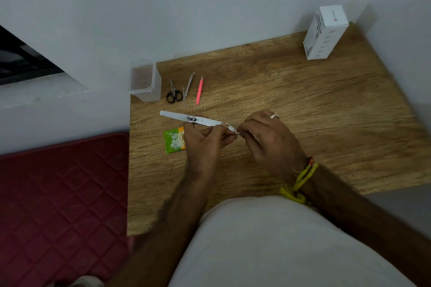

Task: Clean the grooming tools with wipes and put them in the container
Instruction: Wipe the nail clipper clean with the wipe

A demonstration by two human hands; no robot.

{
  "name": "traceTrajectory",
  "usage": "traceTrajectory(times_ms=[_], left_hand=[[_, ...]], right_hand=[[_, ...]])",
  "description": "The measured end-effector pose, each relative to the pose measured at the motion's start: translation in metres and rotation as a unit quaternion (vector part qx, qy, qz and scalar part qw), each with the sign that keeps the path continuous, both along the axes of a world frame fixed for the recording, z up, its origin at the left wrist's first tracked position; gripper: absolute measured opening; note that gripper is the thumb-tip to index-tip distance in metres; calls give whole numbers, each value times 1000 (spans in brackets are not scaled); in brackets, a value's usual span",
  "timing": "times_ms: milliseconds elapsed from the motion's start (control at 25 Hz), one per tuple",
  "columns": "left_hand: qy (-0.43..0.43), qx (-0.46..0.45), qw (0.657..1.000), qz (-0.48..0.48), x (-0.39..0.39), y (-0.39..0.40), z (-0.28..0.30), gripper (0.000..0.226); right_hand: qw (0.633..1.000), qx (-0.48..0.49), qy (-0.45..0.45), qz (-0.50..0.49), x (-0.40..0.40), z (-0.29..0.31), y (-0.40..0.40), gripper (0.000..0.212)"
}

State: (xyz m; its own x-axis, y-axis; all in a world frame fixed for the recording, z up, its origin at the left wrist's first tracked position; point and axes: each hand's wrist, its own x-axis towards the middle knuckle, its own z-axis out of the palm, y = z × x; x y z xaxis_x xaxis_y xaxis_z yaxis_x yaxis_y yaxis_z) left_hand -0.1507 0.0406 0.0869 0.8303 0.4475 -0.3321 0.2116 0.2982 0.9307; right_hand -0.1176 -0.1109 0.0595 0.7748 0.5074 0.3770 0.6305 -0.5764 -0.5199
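My left hand (207,140) grips a long silver straight razor (177,116) near its right end, blade holder pointing left above the wooden table (303,105). My right hand (268,137) pinches a small white wipe (233,129) against the razor's right tip. A green and orange wipe sachet (173,141) lies on the table just left of my left hand. Farther back lie black-handled small scissors (173,94), a silver nail clipper (187,87) and pink tweezers (199,91). A clear plastic container (145,82) stands upright at the table's back left corner.
A white carton box (326,32) stands at the back right corner by the wall. A maroon quilted mattress (63,193) lies left of the table, lower down. Grey walls close the back and right sides. My light-clothed lap (268,247) fills the near edge.
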Motion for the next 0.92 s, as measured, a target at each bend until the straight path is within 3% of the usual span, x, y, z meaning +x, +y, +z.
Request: traceTrajectory(times_ms=[160, 400, 480, 560, 640, 760, 920], left_hand=[[6, -11, 1000, 5, 3, 1, 0, 36], [3, -15, 1000, -16, 2, 0, -2, 27], [9, -40, 999, -18, 3, 3, -3, 29], [22, -84, 996, -13, 5, 3, -2, 29], [41, -134, 990, -9, 7, 3, 3, 20], [36, -160, 986, -10, 8, 4, 6, 24], [17, -130, 991, 1, 6, 7, 2, 37]], right_hand=[[971, 150, 163, -88, -1, 16, -1, 12], [927, 161, 327, -82, 5, 17, 5, 13], [955, 151, 247, -71, 1, 14, 3, 16], [995, 82, 60, -24, 0, 7, -1, 19], [997, 30, -68, 8, 3, 0, -6, 23], [994, 58, -94, 8, 6, -3, -11, 22], [975, 199, -22, -94, -2, 5, -12, 16]])
